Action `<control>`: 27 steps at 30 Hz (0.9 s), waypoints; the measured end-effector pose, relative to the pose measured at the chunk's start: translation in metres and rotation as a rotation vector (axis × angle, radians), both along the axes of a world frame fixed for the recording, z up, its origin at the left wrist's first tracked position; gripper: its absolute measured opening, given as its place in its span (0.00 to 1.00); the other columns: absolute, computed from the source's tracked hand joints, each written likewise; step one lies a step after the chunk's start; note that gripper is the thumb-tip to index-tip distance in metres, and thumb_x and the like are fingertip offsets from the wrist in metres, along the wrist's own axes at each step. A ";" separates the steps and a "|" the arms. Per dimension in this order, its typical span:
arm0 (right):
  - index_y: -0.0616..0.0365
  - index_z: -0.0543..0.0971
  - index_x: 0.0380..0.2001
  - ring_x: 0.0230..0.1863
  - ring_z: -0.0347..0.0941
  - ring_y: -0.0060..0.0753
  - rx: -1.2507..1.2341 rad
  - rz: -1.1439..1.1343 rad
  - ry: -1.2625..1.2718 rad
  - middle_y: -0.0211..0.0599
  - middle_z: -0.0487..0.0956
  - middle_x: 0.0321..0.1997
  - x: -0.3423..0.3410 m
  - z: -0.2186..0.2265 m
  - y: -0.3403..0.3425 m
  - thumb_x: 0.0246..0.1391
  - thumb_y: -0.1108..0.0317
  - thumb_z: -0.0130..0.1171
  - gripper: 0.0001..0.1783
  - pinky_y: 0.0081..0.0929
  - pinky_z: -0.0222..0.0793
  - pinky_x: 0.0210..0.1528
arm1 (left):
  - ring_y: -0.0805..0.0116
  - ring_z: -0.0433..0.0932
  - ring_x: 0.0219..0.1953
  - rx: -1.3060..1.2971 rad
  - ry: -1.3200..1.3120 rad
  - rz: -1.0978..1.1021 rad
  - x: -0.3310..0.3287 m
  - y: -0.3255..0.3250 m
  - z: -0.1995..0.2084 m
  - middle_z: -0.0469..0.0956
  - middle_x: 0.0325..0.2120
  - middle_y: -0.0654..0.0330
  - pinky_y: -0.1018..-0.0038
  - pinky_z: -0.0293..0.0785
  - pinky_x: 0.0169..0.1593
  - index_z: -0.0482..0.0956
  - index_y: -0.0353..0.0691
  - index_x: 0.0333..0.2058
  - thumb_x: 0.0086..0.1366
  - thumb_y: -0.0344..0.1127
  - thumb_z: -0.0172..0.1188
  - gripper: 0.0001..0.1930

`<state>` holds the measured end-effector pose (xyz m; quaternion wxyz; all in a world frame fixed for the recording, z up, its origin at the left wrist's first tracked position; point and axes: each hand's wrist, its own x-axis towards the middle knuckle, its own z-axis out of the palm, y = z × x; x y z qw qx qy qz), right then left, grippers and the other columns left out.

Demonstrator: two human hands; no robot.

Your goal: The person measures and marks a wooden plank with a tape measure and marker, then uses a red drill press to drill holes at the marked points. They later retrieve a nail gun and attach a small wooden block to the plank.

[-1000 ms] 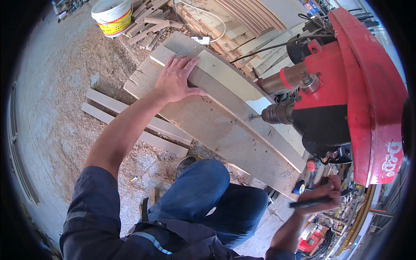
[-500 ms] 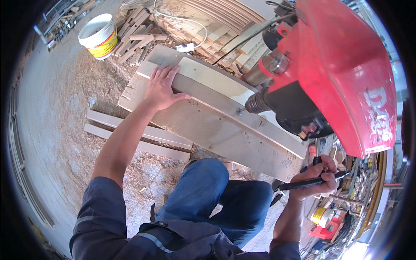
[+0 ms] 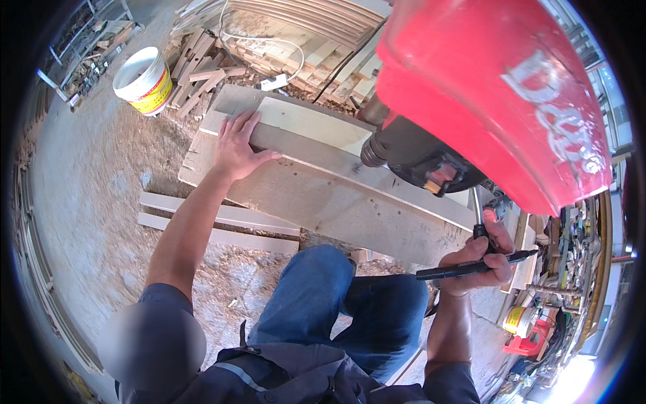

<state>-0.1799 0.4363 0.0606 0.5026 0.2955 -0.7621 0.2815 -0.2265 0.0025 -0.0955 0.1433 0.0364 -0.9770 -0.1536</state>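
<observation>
My left hand [image 3: 235,145] lies spread over the left end of a long wooden strip [image 3: 303,148], fingers across it and thumb out along its near side. Beneath the strip is a wide, flat board [image 3: 336,209] with small dark holes. A red drill press [image 3: 471,87] stands over the strip at right, and the bit in its dark chuck [image 3: 373,151] meets or nearly meets the wood. My right hand [image 3: 474,266] is closed around the black knob of the press's lever [image 3: 479,229]. Across the same fingers lies a black marker pen [image 3: 451,271].
Two loose strips [image 3: 222,236] lie on the dusty floor left of my knees. Beyond the board are a white bucket [image 3: 141,81], scrap wood [image 3: 198,74] and a power strip [image 3: 272,83] with its white cord. Cluttered shelving [image 3: 572,269] lines the right side.
My viewpoint has shifted, so the drill press looks larger and farther left. The left hand stays on the strip; the right hand keeps the lever and marker pen.
</observation>
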 end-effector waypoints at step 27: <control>0.57 0.66 0.42 0.43 0.75 0.56 0.161 -0.204 -0.170 0.54 0.78 0.49 0.089 0.072 0.005 0.50 0.71 0.72 0.25 0.46 0.70 0.47 | 0.74 0.79 0.38 1.248 -0.297 -0.470 0.199 0.177 0.166 0.77 0.38 0.57 0.72 0.79 0.43 0.70 0.33 0.57 0.75 0.38 0.56 0.19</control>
